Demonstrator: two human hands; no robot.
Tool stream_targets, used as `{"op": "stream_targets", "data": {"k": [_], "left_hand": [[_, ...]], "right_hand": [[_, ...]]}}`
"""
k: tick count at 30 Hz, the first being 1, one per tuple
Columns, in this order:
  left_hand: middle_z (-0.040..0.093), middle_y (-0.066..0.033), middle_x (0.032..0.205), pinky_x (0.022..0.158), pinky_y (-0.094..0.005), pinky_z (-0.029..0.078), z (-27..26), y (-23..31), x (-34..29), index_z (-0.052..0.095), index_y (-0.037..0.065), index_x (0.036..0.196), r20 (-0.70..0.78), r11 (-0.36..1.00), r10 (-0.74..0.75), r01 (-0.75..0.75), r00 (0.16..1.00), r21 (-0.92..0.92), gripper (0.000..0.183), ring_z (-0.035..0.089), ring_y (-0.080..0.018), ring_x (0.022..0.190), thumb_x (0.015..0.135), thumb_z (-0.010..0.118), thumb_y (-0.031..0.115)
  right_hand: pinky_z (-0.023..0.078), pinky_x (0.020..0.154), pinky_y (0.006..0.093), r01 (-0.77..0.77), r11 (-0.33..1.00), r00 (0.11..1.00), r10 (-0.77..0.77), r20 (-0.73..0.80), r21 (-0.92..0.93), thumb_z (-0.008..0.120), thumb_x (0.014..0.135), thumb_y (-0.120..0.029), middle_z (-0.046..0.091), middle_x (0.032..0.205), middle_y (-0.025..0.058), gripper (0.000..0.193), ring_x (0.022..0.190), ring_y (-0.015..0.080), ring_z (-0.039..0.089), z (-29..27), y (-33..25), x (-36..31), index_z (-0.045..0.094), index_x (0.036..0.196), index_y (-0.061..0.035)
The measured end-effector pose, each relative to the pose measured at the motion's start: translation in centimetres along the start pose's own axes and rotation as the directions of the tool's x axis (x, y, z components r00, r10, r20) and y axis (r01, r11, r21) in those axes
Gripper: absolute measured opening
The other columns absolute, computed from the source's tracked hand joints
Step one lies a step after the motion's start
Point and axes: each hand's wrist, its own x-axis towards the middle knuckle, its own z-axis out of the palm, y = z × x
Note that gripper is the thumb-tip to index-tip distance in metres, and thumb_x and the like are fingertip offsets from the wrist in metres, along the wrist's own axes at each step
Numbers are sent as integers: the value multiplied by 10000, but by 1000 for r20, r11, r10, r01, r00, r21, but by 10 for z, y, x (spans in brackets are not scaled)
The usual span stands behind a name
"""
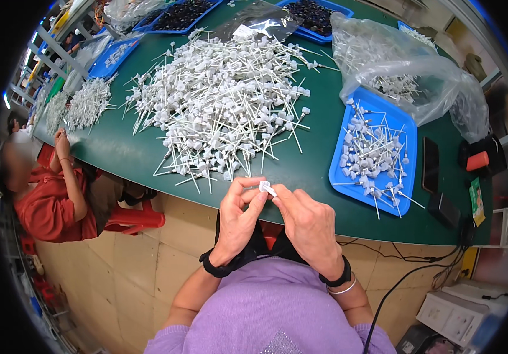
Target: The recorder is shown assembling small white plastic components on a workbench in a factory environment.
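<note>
Just over the table's near edge, I hold a small white plastic piece (pixel 267 187) with a squarish head between both hands. My left hand (pixel 239 215) pinches its head between thumb and fingers. The fingers of my right hand (pixel 308 225) are closed at its other end, which they partly hide. Beyond my hands lies a large heap of white pieces (pixel 224 100) with blocky heads and thin stems. To my right, a blue tray (pixel 337 168) holds similar pieces (pixel 375 147), lying at all angles.
A clear plastic bag (pixel 442 88) of white pieces stands behind the tray. A black phone (pixel 430 164) and a black box (pixel 444 210) lie at the green table's (pixel 301 156) right end. Blue trays (pixel 174 16) hold dark pieces at the back. A co-worker (pixel 53 194) sits left. Cables (pixel 407 258) hang at right.
</note>
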Motion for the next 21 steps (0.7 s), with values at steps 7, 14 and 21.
{"op": "stream_targets", "data": {"k": [7, 14, 21], "left_hand": [[718, -112, 1059, 802, -200, 472, 2, -1, 0, 510, -13, 1264, 3, 1000, 12, -12, 1000, -16, 269, 625, -70, 935, 1015, 581, 60], [719, -117, 1062, 804, -198, 471, 4, -1, 0, 514, -13, 1264, -3, 1000, 26, -26, 1000, 0, 268, 628, -69, 941, 1014, 582, 54], [738, -113, 1045, 837, -226, 474, 2, -3, -2, 529, -6, 1237, -22, 996, 27, -25, 999, 83, 236, 637, -79, 959, 1011, 572, 47]], "right_hand": [[477, 475, 408, -17, 1000, 1000, 16, 17, 23, 635, 953, -146, 557, 721, 97, 162, 547, 315, 614, 0, 1, -2, 619, 1109, -105], [480, 477, 416, -29, 999, 999, 29, 20, 34, 630, 955, -138, 561, 724, 102, 159, 553, 324, 619, 1, 3, -2, 617, 1110, -103], [480, 474, 422, -27, 998, 1000, 27, 15, 50, 634, 949, -130, 564, 723, 103, 160, 553, 329, 622, 2, 3, -3, 617, 1106, -104]]}}
